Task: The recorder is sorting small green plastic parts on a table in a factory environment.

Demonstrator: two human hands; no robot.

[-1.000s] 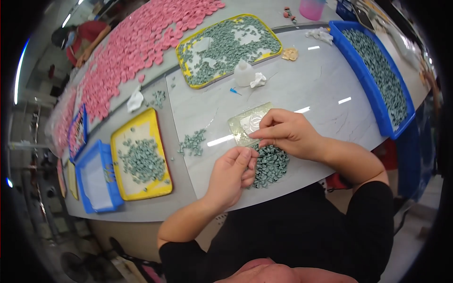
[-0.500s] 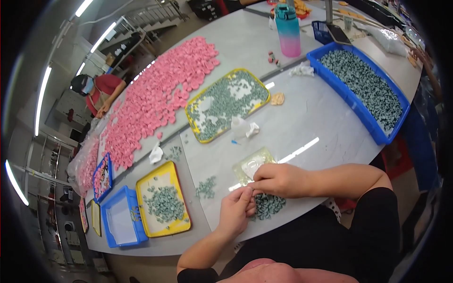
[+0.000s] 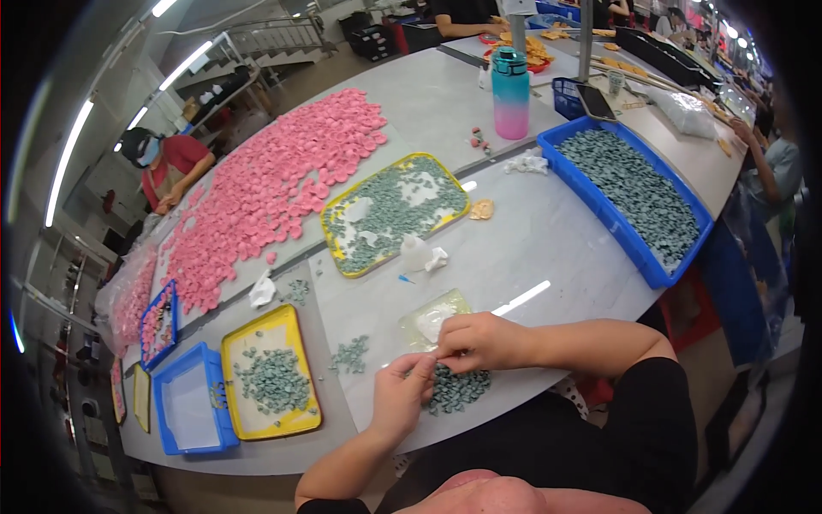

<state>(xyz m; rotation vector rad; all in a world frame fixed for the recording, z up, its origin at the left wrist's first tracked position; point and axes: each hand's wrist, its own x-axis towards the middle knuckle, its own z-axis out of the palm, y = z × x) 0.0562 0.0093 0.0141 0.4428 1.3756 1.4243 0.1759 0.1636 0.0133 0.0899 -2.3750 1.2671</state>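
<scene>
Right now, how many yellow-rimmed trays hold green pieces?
2: a far tray beyond the white bottle; a near tray left of the left hand. Others may be hidden.

Worn on the head, the single view looks down and forward from above the black shirt (image 3: 556, 445), which lies on the near side of the fingers (image 3: 456, 337). It sits close to the fingers, which fall below its middle, yet its fisheye spreads wide: leftward of them to a co-worker (image 3: 187, 157), rightward past a filled blue tray (image 3: 659, 276), and far beyond and left of them to some stairs (image 3: 272, 38)
</scene>
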